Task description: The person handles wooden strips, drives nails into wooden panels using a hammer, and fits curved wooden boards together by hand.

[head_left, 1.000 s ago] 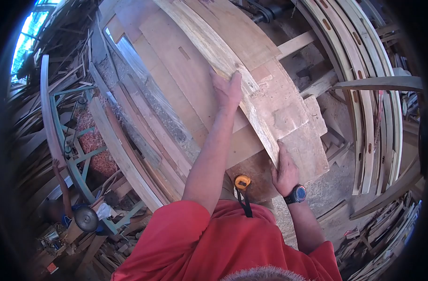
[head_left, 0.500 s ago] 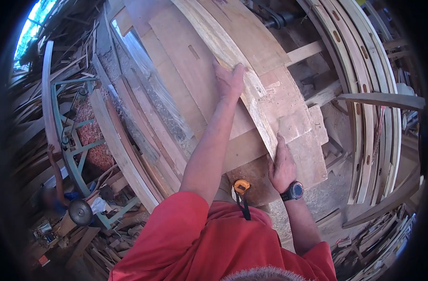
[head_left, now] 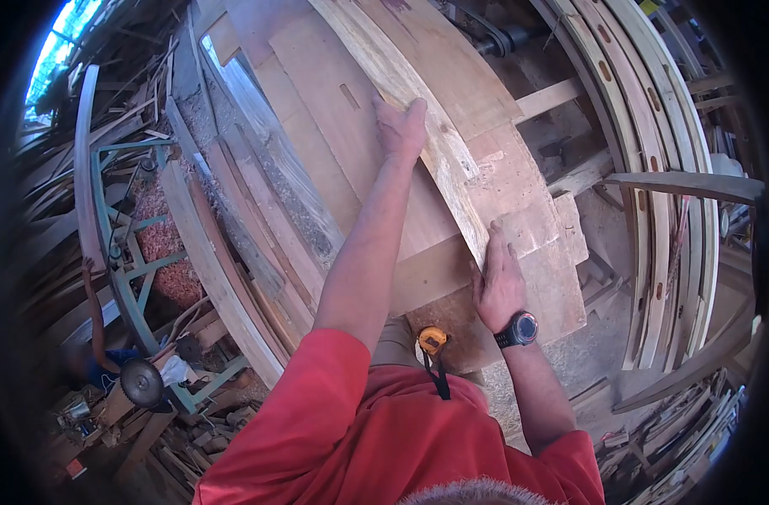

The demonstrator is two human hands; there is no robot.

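A long, pale wooden strip (head_left: 439,143) lies diagonally over the plywood-topped bench (head_left: 317,109). My left hand (head_left: 401,130) grips its left edge midway along, with the thumb on top. At the strip's near end, my right hand (head_left: 500,286) holds the tip between thumb and fingers; a watch is on that wrist. The strip's far end runs out at the top of the view. An orange tape measure (head_left: 432,339) sits by the bench's near edge, in front of my body.
Long slotted boards (head_left: 654,185) stand at the right, crossed by a curved piece (head_left: 692,185). Planks (head_left: 220,269) lie left of the bench. A green metal frame (head_left: 153,265), a round blade (head_left: 142,383) and another person's arm (head_left: 96,316) are at the far left.
My left hand has slid slightly up and left along the strip. The view has shifted a little, and my right hand has moved slightly up at the near end.
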